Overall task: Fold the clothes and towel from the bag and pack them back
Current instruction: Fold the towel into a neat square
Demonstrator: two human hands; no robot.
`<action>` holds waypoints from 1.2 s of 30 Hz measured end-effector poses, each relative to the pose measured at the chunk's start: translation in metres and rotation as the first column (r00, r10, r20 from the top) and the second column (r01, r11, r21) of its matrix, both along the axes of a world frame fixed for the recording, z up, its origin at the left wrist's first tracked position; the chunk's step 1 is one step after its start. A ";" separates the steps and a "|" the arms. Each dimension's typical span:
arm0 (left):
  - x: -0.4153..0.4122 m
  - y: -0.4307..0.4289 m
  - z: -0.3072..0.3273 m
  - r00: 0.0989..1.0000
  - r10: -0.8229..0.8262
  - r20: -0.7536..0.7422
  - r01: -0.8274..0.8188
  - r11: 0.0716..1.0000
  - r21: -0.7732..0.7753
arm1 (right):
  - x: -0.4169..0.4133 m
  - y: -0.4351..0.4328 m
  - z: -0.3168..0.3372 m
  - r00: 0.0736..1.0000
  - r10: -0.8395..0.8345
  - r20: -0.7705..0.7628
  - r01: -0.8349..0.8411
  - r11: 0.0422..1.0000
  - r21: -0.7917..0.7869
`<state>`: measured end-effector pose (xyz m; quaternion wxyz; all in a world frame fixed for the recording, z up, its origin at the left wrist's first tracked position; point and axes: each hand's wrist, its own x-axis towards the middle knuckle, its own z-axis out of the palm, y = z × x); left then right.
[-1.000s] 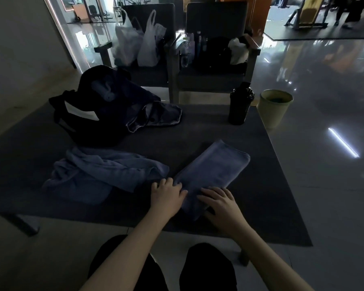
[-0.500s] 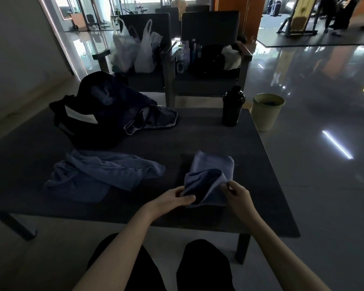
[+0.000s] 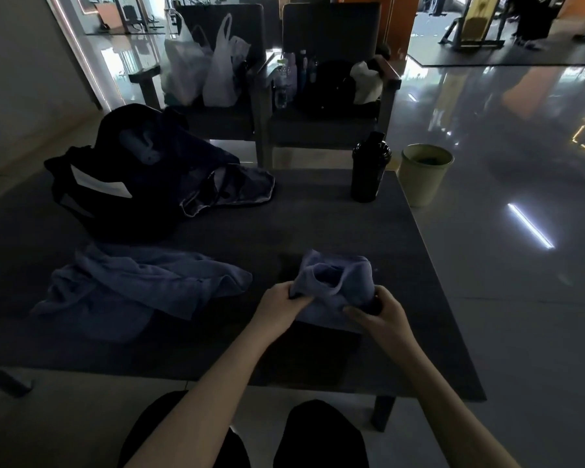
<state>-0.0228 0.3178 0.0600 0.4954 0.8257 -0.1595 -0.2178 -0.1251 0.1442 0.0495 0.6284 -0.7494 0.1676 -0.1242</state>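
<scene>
A blue-grey towel [image 3: 338,285] sits bunched and partly folded on the dark table [image 3: 284,224], near its front edge. My left hand [image 3: 277,307] grips the towel's left side. My right hand [image 3: 377,314] pinches its right side. To the left lies a crumpled blue-grey garment [image 3: 132,288], spread loosely. Behind it stands a black bag [image 3: 115,184] with a white stripe, and dark blue jeans [image 3: 230,187] spill out of it toward the right.
A black shaker bottle [image 3: 368,167] stands at the table's far right corner. A pale green bin [image 3: 423,173] sits on the floor beside it. Two dark chairs [image 3: 328,106] behind the table hold white plastic bags [image 3: 206,69], bottles and a dark bag.
The towel lay long and flat under both hands; both hands have since gathered its near end up and over, making a short bunched bundle.
</scene>
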 end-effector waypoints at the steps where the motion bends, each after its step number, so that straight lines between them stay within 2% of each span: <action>1: 0.003 -0.005 0.003 1.000 0.025 0.004 -0.025 0.999 -0.025 | 0.005 -0.002 0.002 0.999 -0.035 0.016 0.035 0.999 -0.021; 4: 0.012 -0.021 0.013 0.992 0.113 -0.054 -0.118 0.988 -0.098 | 0.023 -0.011 0.005 0.987 -0.147 0.058 0.150 0.988 -0.047; 7: 0.024 -0.034 0.011 0.982 0.111 -0.153 -0.123 0.990 -0.073 | 0.040 -0.015 -0.002 0.972 -0.233 -0.037 0.230 0.971 -0.069; 10: 0.032 -0.039 -0.004 0.999 0.049 -0.019 -0.045 0.985 0.169 | 0.047 -0.017 -0.014 0.944 -0.302 -0.130 0.286 0.949 -0.132; 14: 0.030 -0.043 -0.017 0.990 0.112 0.088 -0.128 0.969 0.213 | 0.055 -0.020 -0.009 0.941 -0.330 -0.082 0.313 0.935 -0.167; 17: 0.028 -0.043 -0.023 0.978 0.146 0.148 -0.174 0.964 0.201 | 0.059 -0.019 -0.008 0.928 -0.357 -0.104 0.312 0.899 -0.307; 18: 0.025 -0.043 -0.024 0.973 0.156 0.171 -0.188 0.964 0.188 | 0.060 -0.016 -0.007 0.915 -0.384 -0.122 0.305 0.859 -0.412; 20: 0.020 -0.043 -0.028 0.952 0.153 0.266 -0.205 0.962 0.183 | 0.061 -0.009 -0.008 0.894 -0.441 -0.075 0.302 0.719 -0.626; 23: 0.011 -0.040 -0.038 0.849 0.026 0.528 -0.193 0.945 0.263 | 0.061 0.002 -0.014 0.927 -0.366 0.077 0.275 0.527 -0.804; 24: 0.012 -0.040 -0.043 0.778 -0.033 0.628 -0.198 0.935 0.295 | 0.060 0.004 -0.018 0.943 -0.328 0.047 0.212 0.488 -0.847; 26: 0.016 -0.040 -0.045 0.666 -0.183 0.723 -0.155 0.915 0.374 | 0.058 0.003 -0.029 0.957 -0.247 -0.151 0.002 0.526 -0.851; 27: 0.020 -0.040 -0.046 0.661 -0.285 0.694 -0.103 0.882 0.459 | 0.058 0.000 -0.032 0.947 -0.207 -0.245 -0.084 0.576 -0.813; 28: 0.024 -0.039 -0.045 0.693 -0.345 0.633 -0.057 0.849 0.525 | 0.060 -0.004 -0.034 0.938 -0.179 -0.298 -0.133 0.607 -0.783; 30: 0.031 -0.035 -0.047 0.833 -0.349 0.429 0.028 0.802 0.597 | 0.061 -0.009 -0.035 0.924 -0.147 -0.352 -0.190 0.623 -0.759; 31: 0.033 -0.032 -0.049 0.859 -0.347 0.376 0.041 0.779 0.626 | 0.062 -0.009 -0.034 0.922 -0.140 -0.362 -0.200 0.626 -0.754; 36: 0.031 -0.034 -0.048 0.902 -0.303 0.308 0.031 0.758 0.652 | 0.060 -0.007 -0.033 0.922 -0.135 -0.363 -0.197 0.644 -0.739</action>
